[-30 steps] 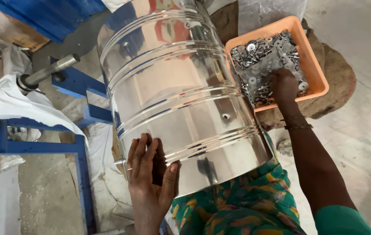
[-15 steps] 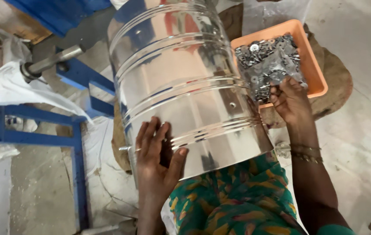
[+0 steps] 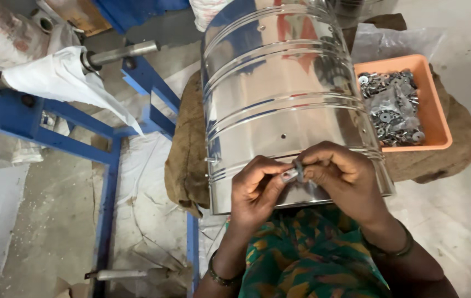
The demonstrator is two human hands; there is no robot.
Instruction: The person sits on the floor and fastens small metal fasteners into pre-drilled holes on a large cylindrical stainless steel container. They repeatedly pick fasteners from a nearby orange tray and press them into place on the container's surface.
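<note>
Steel drum across lap; left hand and right hand pinched together on small metal washer; orange tray beside.

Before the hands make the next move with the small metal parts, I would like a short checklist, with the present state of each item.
1. Small metal parts pinched between both hands: ok.
2. Left hand and right hand meet over the near end of the steel drum: ok.
3. Drum lies on its side on the brown sacking: ok; whether it is steady, cannot tell.
4. Orange tray of washers beside the drum, on the right-hand side: ok.
5. Small hole in the drum wall uncovered: ok.
6. How the parts fit together: cannot tell.
</note>
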